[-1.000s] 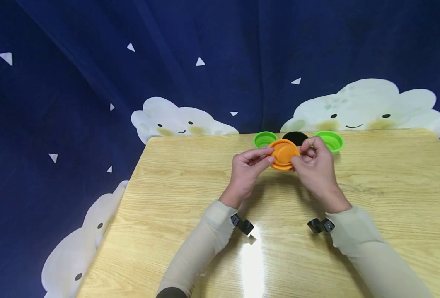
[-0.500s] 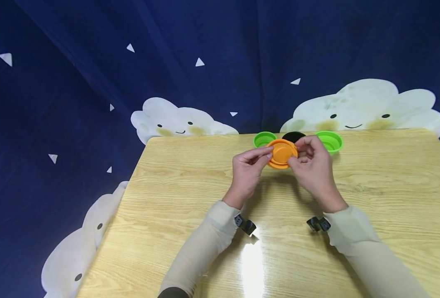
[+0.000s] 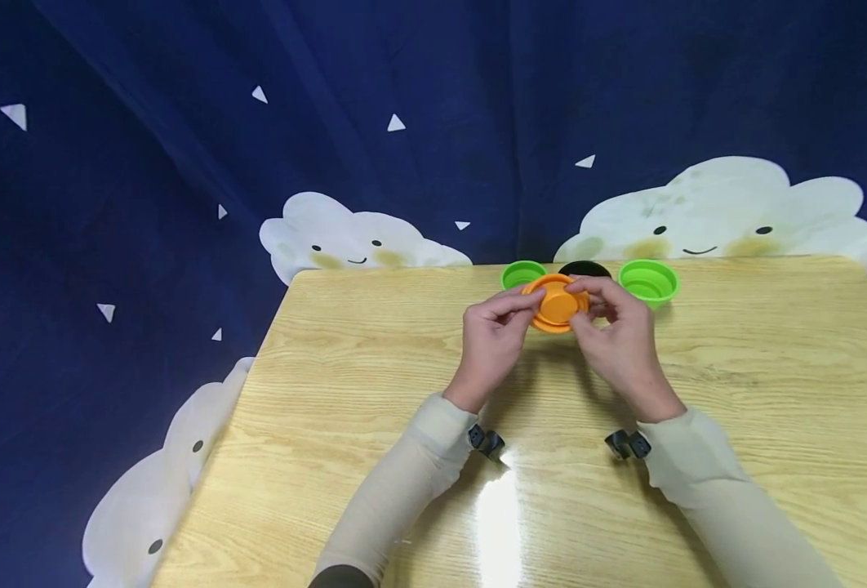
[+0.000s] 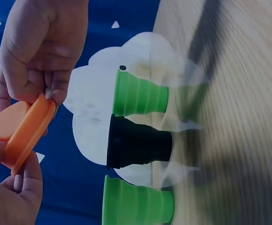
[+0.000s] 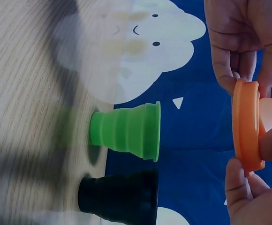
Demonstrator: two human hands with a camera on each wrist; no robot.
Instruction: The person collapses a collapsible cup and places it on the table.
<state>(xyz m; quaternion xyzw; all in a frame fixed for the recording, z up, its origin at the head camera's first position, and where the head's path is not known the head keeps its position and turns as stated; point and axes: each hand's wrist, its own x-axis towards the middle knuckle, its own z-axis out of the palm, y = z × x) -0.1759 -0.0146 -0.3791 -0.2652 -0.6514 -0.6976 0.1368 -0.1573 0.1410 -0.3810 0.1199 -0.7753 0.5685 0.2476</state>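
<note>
Over the table (image 3: 345, 351), one orange cup (image 3: 558, 309) is being pinched by left hand (image 3: 494, 339) and right hand (image 3: 622, 339); beyond, one black cup (image 3: 584, 268) is being flanked by two green cups (image 3: 648, 282) (image 3: 522, 274).

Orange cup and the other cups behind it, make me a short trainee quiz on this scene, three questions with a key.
1. Fill in: the left hand and right hand both hold the ____ cup.
2. True or false: the black cup is between the two green cups.
3. The green cups stand on the table: A) upright, B) upside down, C) on their sides.

Key:
1. Orange cup
2. True
3. A
</note>
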